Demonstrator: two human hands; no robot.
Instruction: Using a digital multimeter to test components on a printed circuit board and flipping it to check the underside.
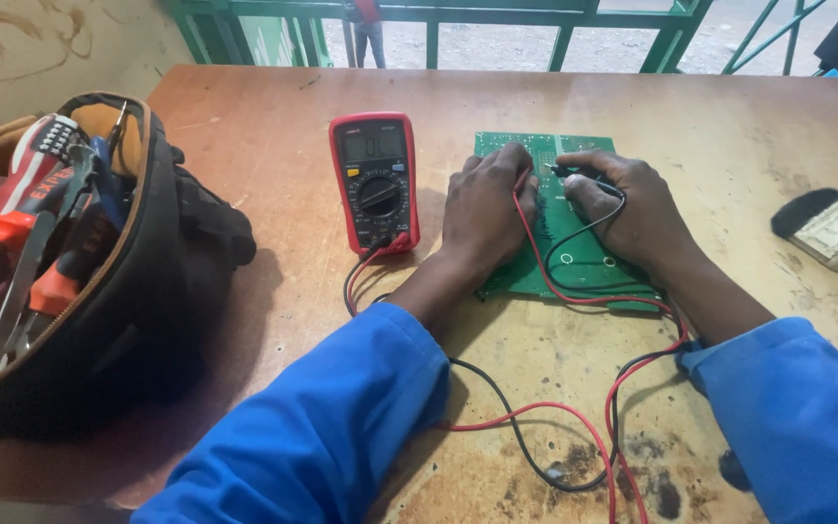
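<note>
A green circuit board (pixel 574 254) lies flat on the brown wooden table (pixel 273 126). My left hand (pixel 485 209) rests on the board's left part and pinches the red test probe (pixel 521 184), tip down on the board. On the board's right part, my right hand (pixel 628 209) grips the black test probe (pixel 574 173), pointing left toward the red one. Red and black leads (pixel 574 427) loop over the table back to a red multimeter (pixel 373 180), which lies face up just left of my left hand.
A black tool bag (pixel 99 281) with pliers and red-handled screwdrivers stands at the left. A flat paintbrush (pixel 831 228) lies at the right edge. Green railings (pixel 438 29) run behind the table's far edge, with a person's legs beyond.
</note>
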